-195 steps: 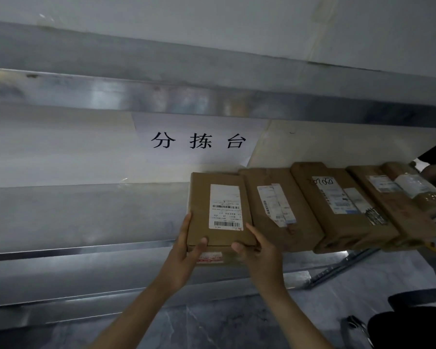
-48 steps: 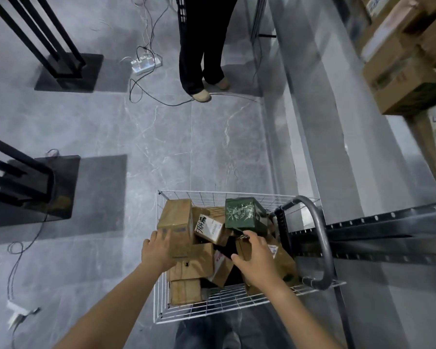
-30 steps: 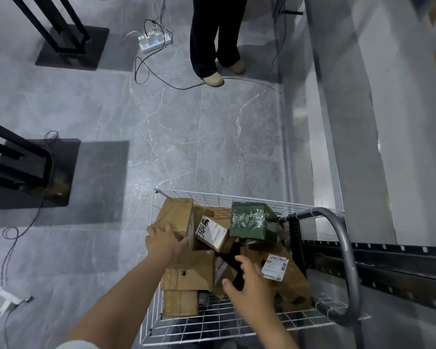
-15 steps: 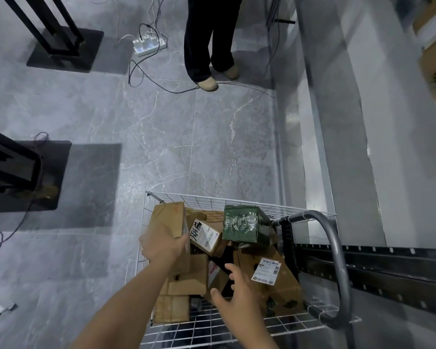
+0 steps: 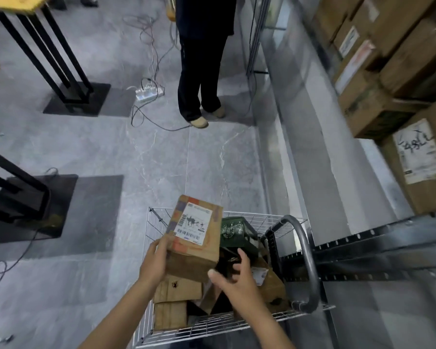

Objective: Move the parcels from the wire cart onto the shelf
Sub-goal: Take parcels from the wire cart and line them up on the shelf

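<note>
A white wire cart point(image 5: 237, 326) stands at the bottom centre with several brown parcels and a dark green box point(image 5: 234, 233) in it. My left hand point(image 5: 155, 260) grips the left side of a brown parcel with a white label point(image 5: 194, 238), lifted above the others. My right hand point(image 5: 234, 280) hovers open just right of that parcel's near corner, fingers spread over the cart. The grey shelf point(image 5: 337, 157) runs along the right, with brown parcels point(image 5: 378, 79) on it.
A person in dark trousers point(image 5: 202, 79) stands ahead on the grey floor. A power strip point(image 5: 149, 93) and cables lie beside them. Black stands with square bases point(image 5: 68, 96) are on the left. The cart's grey handle point(image 5: 305, 260) curves at its right side.
My left hand has lifted the labelled brown parcel up out of the cart. My right hand has moved up toward it. The view has tilted up, showing more of the shelf.
</note>
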The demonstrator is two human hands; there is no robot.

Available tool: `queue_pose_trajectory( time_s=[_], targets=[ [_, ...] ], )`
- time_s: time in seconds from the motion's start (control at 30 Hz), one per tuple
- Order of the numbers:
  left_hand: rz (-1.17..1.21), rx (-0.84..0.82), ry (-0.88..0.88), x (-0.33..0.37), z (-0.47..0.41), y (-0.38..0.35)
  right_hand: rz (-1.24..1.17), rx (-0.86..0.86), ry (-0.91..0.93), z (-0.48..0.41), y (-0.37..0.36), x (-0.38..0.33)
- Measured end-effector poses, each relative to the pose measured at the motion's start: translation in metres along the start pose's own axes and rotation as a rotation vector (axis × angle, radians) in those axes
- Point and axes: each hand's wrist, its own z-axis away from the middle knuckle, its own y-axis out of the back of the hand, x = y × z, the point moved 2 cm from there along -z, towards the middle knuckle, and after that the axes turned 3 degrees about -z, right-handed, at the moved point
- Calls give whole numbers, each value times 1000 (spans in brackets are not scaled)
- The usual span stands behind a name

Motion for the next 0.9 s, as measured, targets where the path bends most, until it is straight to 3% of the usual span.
queue_pose_trajectory(
  time_s=[0.17,0.43,0.63,0.7,0.9],
  targets=[
    [134,-140,-126,23,85,-14,-304,-33,-38,34,32,-11],
    [107,-252,-327,23,196,-38,-489,-150,181,108,86,-3],
    [-147,-288,-555,13,194,-39,-509,-34,332,153,118,1],
    [-179,-288,-651,29,238,-50,-495,-14,358,166,124,1],
    [-97,-415,-789,49,294,-60,-333,83,442,203,150,-6]
  ],
)
